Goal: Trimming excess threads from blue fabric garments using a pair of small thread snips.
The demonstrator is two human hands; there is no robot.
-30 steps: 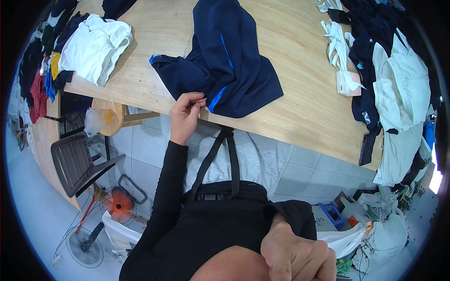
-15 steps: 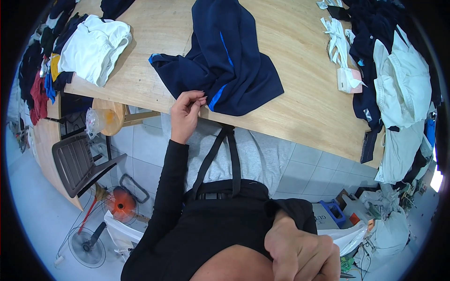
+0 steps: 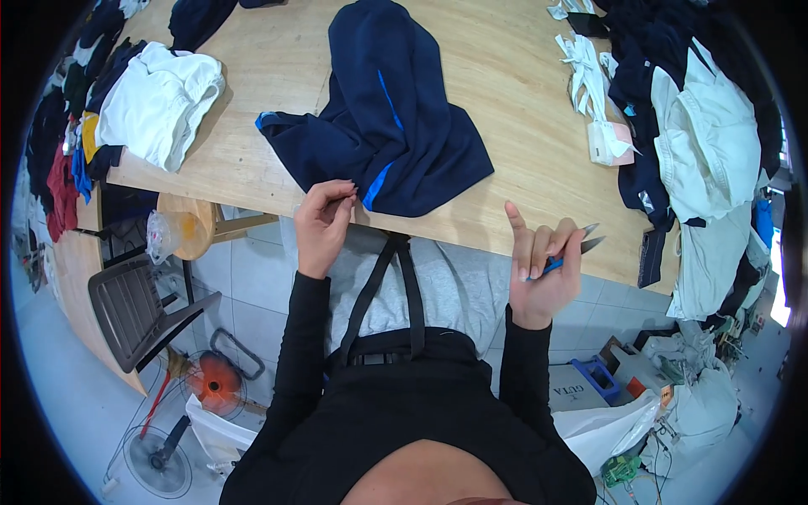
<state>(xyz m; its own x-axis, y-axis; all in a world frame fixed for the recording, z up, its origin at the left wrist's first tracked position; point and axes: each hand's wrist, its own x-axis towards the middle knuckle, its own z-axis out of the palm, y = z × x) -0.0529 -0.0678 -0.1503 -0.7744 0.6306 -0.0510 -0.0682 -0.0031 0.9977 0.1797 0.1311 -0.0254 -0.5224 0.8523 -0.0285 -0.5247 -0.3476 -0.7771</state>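
Observation:
A navy garment with bright blue trim (image 3: 421, 143) lies bunched on the wooden table (image 3: 530, 109), its lower part near the front edge. My left hand (image 3: 324, 231) is at that edge, just beside the garment's lower left side. Its thumb and fingertips are pinched together; whatever they hold, if anything, is too small to make out. To the right, my right hand (image 3: 543, 278) is raised palm up in front of the table edge. Curled fingers hold small blue-handled scissors (image 3: 592, 244), blades pointing out to the right, while one finger sticks up.
White folded clothing (image 3: 160, 105) lies at the table's left. On the right are white ties (image 3: 582, 76), a small tissue box (image 3: 608, 145) and piled white garments (image 3: 707, 139). A stool (image 3: 189, 231), a grey chair (image 3: 135, 311) and fans (image 3: 216, 383) stand below left.
My right hand has come up from close to my body to the table edge, bringing the scissors into sight. My left hand keeps its pinch beside the garment. The whole view has shifted slightly.

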